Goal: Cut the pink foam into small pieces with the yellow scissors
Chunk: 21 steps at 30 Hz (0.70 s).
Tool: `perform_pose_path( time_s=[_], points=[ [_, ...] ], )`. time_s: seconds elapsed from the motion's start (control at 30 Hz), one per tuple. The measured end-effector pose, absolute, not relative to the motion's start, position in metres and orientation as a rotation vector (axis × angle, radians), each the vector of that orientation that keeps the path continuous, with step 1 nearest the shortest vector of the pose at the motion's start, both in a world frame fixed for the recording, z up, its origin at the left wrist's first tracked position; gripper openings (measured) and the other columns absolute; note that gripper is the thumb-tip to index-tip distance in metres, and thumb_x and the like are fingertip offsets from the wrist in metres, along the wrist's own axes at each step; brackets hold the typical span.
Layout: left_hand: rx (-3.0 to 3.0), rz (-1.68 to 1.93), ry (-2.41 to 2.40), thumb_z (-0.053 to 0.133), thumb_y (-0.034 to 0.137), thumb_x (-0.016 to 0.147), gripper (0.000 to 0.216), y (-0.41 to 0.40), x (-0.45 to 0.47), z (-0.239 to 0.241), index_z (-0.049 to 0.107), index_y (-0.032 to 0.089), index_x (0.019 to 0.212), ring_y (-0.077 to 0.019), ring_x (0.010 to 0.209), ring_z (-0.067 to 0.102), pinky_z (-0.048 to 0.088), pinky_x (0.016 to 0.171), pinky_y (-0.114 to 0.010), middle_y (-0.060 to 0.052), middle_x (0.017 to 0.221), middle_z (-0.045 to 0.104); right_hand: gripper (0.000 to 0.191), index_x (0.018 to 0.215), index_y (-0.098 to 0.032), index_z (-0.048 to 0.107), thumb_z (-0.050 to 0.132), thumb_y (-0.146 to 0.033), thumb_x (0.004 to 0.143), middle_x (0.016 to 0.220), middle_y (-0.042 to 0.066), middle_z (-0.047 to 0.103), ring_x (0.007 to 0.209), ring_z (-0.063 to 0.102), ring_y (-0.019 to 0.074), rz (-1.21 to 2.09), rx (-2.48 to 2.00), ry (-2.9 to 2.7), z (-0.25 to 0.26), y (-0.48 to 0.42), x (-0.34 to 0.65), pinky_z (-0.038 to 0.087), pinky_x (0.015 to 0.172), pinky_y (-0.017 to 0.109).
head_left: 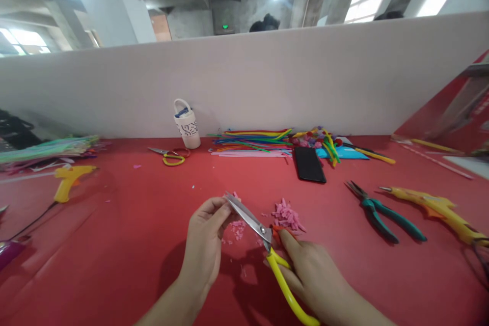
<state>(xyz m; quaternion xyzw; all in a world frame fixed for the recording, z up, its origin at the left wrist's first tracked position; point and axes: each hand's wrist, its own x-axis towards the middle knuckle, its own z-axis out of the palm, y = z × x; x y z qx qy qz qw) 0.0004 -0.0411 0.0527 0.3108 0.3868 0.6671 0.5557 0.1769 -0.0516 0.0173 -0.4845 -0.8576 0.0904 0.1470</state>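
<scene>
My right hand (309, 275) grips yellow-handled scissors (263, 249), whose steel blades point up and left toward my left hand (206, 242). My left hand pinches a small pink piece (236, 196) at the blade tips. A heap of pink cuttings (287, 215) lies just beyond the scissors on the red table (114, 244), and a few lighter pink scraps (239, 228) lie under the blades.
Teal-handled pliers (382, 214) and a yellow glue gun (435, 209) lie at right. A black phone (309, 164), coloured pipe cleaners (252, 141), a white bottle (187, 125), spare scissors (171, 155) sit by the white partition (267, 76). Another glue gun (69, 179) lies at left.
</scene>
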Motion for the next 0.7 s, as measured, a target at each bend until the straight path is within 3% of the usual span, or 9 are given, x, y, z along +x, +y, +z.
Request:
perform_pose_path(
  time_s=[0.43,0.7],
  points=[
    [0.741,1.581,0.925,0.056,0.013,0.069,0.006,-0.0413,0.0003,0.0525,0.061,0.014,0.067,-0.0098,0.066,0.057,0.046,0.067,-0.022,0.000,0.068,0.063,0.017,0.082,-0.020,0.039,0.040,-0.036,0.080,0.054,0.000,0.058,0.047,0.055,0.0188,0.238,-1.403,-2.462,0.0171,-0.0514,0.1773,0.020,0.041,0.025],
    [0.721,1.571,0.958,0.058,0.014,0.067,0.002,-0.0405,-0.0005,0.0529,0.060,0.014,0.067,-0.0094,0.063,0.056,0.044,0.065,-0.022,0.000,0.067,0.063,0.019,0.068,-0.021,0.036,0.041,-0.038,0.077,0.049,-0.002,0.050,0.041,0.044,0.0132,0.584,-1.452,-2.291,0.0215,-0.0521,0.1770,0.021,0.041,0.024]
  ],
)
